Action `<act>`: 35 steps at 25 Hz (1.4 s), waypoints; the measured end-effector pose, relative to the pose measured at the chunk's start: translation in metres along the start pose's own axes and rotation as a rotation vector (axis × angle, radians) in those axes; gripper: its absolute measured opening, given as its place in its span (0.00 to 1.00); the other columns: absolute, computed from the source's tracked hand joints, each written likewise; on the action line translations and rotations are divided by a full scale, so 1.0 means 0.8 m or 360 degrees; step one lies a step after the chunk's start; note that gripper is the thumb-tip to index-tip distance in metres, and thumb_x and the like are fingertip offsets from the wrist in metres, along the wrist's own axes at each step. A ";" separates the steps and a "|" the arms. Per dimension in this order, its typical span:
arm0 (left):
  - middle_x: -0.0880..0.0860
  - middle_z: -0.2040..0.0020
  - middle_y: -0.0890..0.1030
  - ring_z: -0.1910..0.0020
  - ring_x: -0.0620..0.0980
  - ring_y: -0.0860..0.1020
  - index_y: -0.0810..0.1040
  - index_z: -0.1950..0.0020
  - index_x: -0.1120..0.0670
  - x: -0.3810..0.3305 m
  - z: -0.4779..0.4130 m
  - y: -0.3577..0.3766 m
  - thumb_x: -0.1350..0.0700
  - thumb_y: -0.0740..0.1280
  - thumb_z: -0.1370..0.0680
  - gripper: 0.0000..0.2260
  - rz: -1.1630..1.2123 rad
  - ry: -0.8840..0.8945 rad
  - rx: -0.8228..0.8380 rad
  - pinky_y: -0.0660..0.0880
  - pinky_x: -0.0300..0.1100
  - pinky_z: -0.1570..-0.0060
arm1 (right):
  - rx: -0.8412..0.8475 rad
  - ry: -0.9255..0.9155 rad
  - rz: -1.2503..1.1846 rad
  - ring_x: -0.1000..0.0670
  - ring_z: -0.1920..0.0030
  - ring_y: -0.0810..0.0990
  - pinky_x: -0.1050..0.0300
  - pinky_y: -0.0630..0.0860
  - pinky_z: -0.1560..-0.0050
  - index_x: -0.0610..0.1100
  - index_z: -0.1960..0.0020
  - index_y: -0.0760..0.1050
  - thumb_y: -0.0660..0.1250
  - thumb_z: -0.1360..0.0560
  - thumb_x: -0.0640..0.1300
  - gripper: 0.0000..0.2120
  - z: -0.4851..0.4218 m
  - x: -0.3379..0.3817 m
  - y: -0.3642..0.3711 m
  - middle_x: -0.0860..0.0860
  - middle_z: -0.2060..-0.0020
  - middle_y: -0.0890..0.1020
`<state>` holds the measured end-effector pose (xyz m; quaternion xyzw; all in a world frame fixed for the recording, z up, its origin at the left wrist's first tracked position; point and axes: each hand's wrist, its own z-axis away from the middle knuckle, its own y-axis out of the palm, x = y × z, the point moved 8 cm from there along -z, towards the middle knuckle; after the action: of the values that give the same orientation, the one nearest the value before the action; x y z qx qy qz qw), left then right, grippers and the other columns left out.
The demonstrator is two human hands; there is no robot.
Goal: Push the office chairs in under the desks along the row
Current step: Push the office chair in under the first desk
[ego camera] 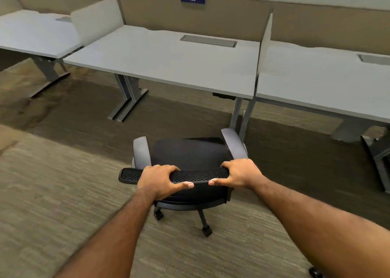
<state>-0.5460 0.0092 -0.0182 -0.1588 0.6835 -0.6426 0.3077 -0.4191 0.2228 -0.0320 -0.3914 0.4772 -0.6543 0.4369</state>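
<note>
Both hands clamp the top edge of the chair [190,157] back: left hand [159,180] left of centre, right hand [239,173] at the right end, fingers over the front, thumbs behind. Beyond the grip, the seat faces the desk [164,60] but stands clear of it on the carpet [63,182], armrests short of the edge.

Black office chair [190,157] with mesh backrest and grey armrests, upright on castors on the carpet, facing a grey desk [164,60] but clear of its front edge. More desks flank it.
</note>
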 end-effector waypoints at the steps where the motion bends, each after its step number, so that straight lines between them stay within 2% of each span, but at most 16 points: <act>1: 0.40 0.45 0.84 0.45 0.45 0.81 0.80 0.38 0.41 0.017 -0.017 -0.003 0.12 0.49 0.40 0.47 -0.0001 -0.0002 0.0022 0.73 0.44 0.52 | 0.0050 0.0010 -0.0015 0.46 0.52 0.83 0.48 0.79 0.50 0.51 0.43 0.80 0.44 0.47 0.92 0.57 -0.020 0.007 -0.004 0.51 0.58 0.85; 5: 0.40 0.46 0.84 0.45 0.45 0.81 0.80 0.40 0.40 0.090 -0.096 -0.021 0.12 0.51 0.41 0.46 0.0011 0.0019 0.0101 0.71 0.44 0.56 | 0.0088 0.0070 -0.0056 0.45 0.52 0.83 0.48 0.78 0.51 0.50 0.43 0.81 0.45 0.48 0.93 0.58 -0.112 0.030 -0.028 0.51 0.57 0.85; 7: 0.39 0.46 0.84 0.45 0.45 0.81 0.80 0.40 0.40 0.128 -0.132 -0.028 0.12 0.51 0.41 0.45 -0.0025 0.0049 0.0082 0.70 0.43 0.56 | 0.0078 0.0049 -0.0055 0.47 0.57 0.82 0.49 0.79 0.53 0.49 0.48 0.81 0.44 0.48 0.93 0.57 -0.159 0.048 -0.038 0.53 0.63 0.82; 9: 0.39 0.44 0.83 0.44 0.44 0.80 0.79 0.38 0.40 0.168 -0.167 -0.033 0.12 0.50 0.40 0.45 -0.0042 0.0073 0.0083 0.68 0.43 0.56 | 0.0015 0.0036 -0.0057 0.48 0.62 0.79 0.50 0.76 0.59 0.50 0.53 0.80 0.43 0.48 0.93 0.55 -0.208 0.064 -0.047 0.54 0.68 0.78; 12: 0.40 0.43 0.83 0.43 0.43 0.79 0.79 0.36 0.40 0.223 -0.222 -0.047 0.13 0.52 0.39 0.45 -0.0021 0.0071 0.0108 0.71 0.42 0.52 | -0.0079 0.0043 -0.0074 0.49 0.65 0.77 0.52 0.71 0.63 0.51 0.57 0.77 0.44 0.48 0.93 0.51 -0.276 0.084 -0.062 0.55 0.69 0.77; 15: 0.41 0.42 0.84 0.43 0.44 0.80 0.80 0.36 0.42 0.271 -0.272 -0.065 0.13 0.53 0.38 0.45 -0.0014 0.0052 0.0068 0.75 0.43 0.47 | -0.0093 0.0053 -0.0099 0.50 0.65 0.78 0.51 0.73 0.61 0.51 0.59 0.75 0.45 0.46 0.92 0.49 -0.340 0.103 -0.080 0.54 0.68 0.78; 19: 0.40 0.45 0.85 0.45 0.43 0.81 0.81 0.37 0.40 0.325 -0.341 -0.081 0.13 0.54 0.41 0.45 -0.0010 0.0034 0.0084 0.77 0.44 0.47 | -0.0084 0.0103 -0.0127 0.52 0.66 0.78 0.51 0.77 0.59 0.50 0.61 0.74 0.45 0.46 0.92 0.47 -0.418 0.110 -0.106 0.54 0.69 0.79; 24: 0.38 0.50 0.84 0.49 0.42 0.81 0.80 0.38 0.36 0.392 -0.431 -0.094 0.12 0.57 0.44 0.44 0.0028 0.0089 0.0184 0.73 0.41 0.54 | -0.0133 0.0203 -0.0217 0.52 0.66 0.79 0.49 0.81 0.57 0.49 0.61 0.76 0.46 0.45 0.92 0.49 -0.496 0.126 -0.127 0.53 0.68 0.80; 28: 0.38 0.49 0.85 0.48 0.42 0.81 0.80 0.38 0.36 0.451 -0.491 -0.105 0.12 0.57 0.45 0.45 0.0020 0.0192 0.0212 0.74 0.41 0.52 | -0.0185 0.0324 -0.0198 0.51 0.67 0.79 0.50 0.81 0.57 0.48 0.61 0.78 0.46 0.45 0.92 0.50 -0.553 0.156 -0.139 0.53 0.69 0.80; 31: 0.37 0.49 0.85 0.48 0.41 0.82 0.80 0.38 0.36 0.491 -0.538 -0.116 0.12 0.57 0.45 0.45 0.0041 0.0279 0.0211 0.72 0.39 0.54 | -0.0197 0.0440 -0.0208 0.52 0.67 0.78 0.50 0.80 0.56 0.48 0.61 0.78 0.47 0.45 0.91 0.49 -0.598 0.175 -0.147 0.53 0.69 0.80; 35: 0.38 0.50 0.85 0.50 0.41 0.81 0.81 0.38 0.38 0.523 -0.585 -0.126 0.12 0.56 0.44 0.45 0.0028 0.0393 0.0229 0.75 0.41 0.53 | -0.0213 0.0548 -0.0240 0.52 0.66 0.78 0.50 0.78 0.55 0.49 0.62 0.77 0.48 0.44 0.91 0.47 -0.644 0.188 -0.159 0.54 0.69 0.80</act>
<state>-1.1741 0.1056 -0.0172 -0.0500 0.6697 -0.7019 0.2374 -0.9699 0.2465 -0.0173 -0.3367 0.5567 -0.7092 0.2716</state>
